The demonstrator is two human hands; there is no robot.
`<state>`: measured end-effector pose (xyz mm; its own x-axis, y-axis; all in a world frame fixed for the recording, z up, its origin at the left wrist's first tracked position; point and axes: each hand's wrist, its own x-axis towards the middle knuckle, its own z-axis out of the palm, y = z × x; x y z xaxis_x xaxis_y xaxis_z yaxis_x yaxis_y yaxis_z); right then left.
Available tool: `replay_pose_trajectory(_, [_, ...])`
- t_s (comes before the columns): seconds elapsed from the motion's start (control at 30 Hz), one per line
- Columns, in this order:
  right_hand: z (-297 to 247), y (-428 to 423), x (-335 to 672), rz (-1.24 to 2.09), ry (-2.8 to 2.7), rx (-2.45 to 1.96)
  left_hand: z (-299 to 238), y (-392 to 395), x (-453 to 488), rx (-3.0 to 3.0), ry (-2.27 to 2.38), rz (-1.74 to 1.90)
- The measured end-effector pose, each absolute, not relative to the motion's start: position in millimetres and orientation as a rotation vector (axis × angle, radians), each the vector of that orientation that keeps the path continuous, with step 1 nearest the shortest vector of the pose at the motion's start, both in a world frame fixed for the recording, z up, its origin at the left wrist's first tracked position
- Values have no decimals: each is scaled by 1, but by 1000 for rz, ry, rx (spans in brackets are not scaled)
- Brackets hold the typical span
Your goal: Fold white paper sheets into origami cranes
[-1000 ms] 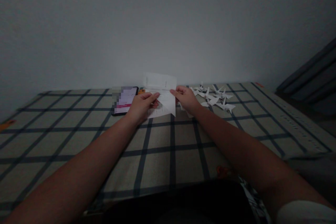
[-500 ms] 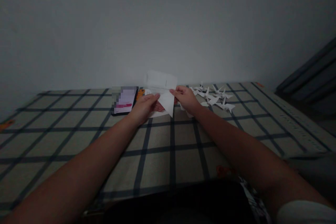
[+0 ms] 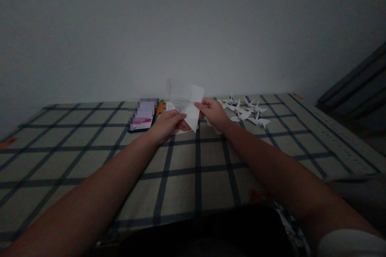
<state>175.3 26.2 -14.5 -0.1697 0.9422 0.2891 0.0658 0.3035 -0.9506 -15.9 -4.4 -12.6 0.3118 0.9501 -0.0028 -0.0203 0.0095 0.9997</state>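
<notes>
- A flat surface under a beige cloth (image 3: 90, 144) checked with dark blue lines runs back to a pale wall.
- A dark-cased phone (image 3: 142, 117), its screen lit pink and white, lies flat near the far edge, left of centre.
- Small white folded paper cranes (image 3: 247, 112) sit clustered at far right.
- A small orange patch (image 3: 161, 107) shows just beside the phone; print or object, unclear.

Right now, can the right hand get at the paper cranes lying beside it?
Probably yes: the paper cranes lie on the checked cloth just right of the right hand, with nothing between. But that hand is busy pinching the sheet of paper.
</notes>
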Motion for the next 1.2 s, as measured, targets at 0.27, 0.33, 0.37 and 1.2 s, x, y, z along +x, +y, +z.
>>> replay_pose_trajectory(0.27, [-4,18,177,1066,-1560,-948,-11,-4,-16,1333,1001,1146])
replay_pose_trajectory(0.33, [2,15,178,1063,-1527,-909,-8,-6,-17,1389,1022,1166])
replay_pose_trajectory(0.37, [4,14,178,1071,-1504,-901,-6,-7,-17,1423,1034,1168])
replay_pose_trajectory(1.2, [6,22,184,1157,-1387,-748,5,-17,-24,1738,1211,1587])
